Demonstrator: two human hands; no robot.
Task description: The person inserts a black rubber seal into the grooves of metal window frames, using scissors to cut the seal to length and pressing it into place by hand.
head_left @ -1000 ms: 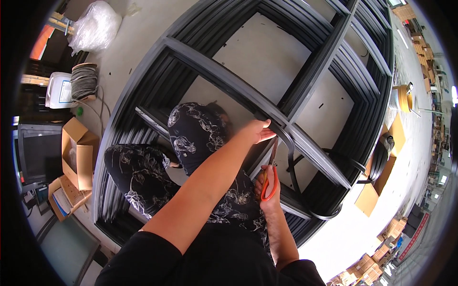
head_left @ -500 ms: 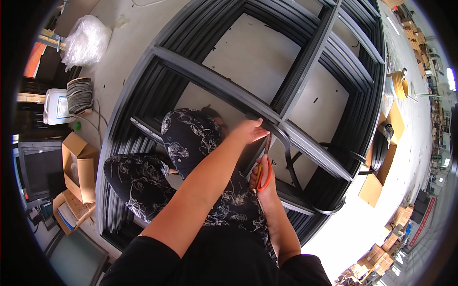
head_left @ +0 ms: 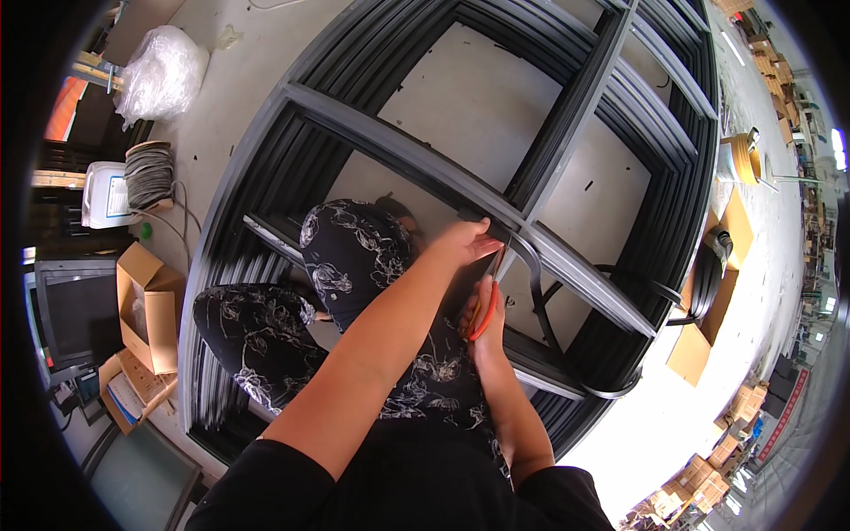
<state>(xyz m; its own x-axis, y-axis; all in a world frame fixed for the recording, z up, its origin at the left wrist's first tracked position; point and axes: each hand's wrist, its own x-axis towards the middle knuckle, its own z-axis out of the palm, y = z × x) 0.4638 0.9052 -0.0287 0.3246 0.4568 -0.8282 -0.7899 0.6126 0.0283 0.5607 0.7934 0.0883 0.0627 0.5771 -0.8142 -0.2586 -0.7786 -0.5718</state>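
Note:
My left hand (head_left: pixel 469 242) is closed on a flat black rubber strip (head_left: pixel 535 276) at the inner edge of a dark grey metal frame (head_left: pixel 416 157). From my fingers the strip bends over to the right and loops down through the frame's opening. My right hand (head_left: pixel 483 334) grips a pair of scissors with orange handles (head_left: pixel 481 320). Their blades point up at the strip, right beside my left fingertips; whether they touch it I cannot tell. My legs (head_left: pixel 350 257), in black patterned trousers, are bent inside the frame stack.
Several matching frames lie stacked beneath. An open cardboard box (head_left: pixel 722 288) with coiled black strip stands on the right, near a yellow roll (head_left: pixel 745 159). To the left are a cable spool (head_left: pixel 149 177), a white canister (head_left: pixel 104 196), a plastic-wrapped bundle (head_left: pixel 164 75) and another open box (head_left: pixel 146 310).
My right hand has shifted slightly up and left with the scissors, and their handles have turned and look closer together. My left hand stays nearly in place.

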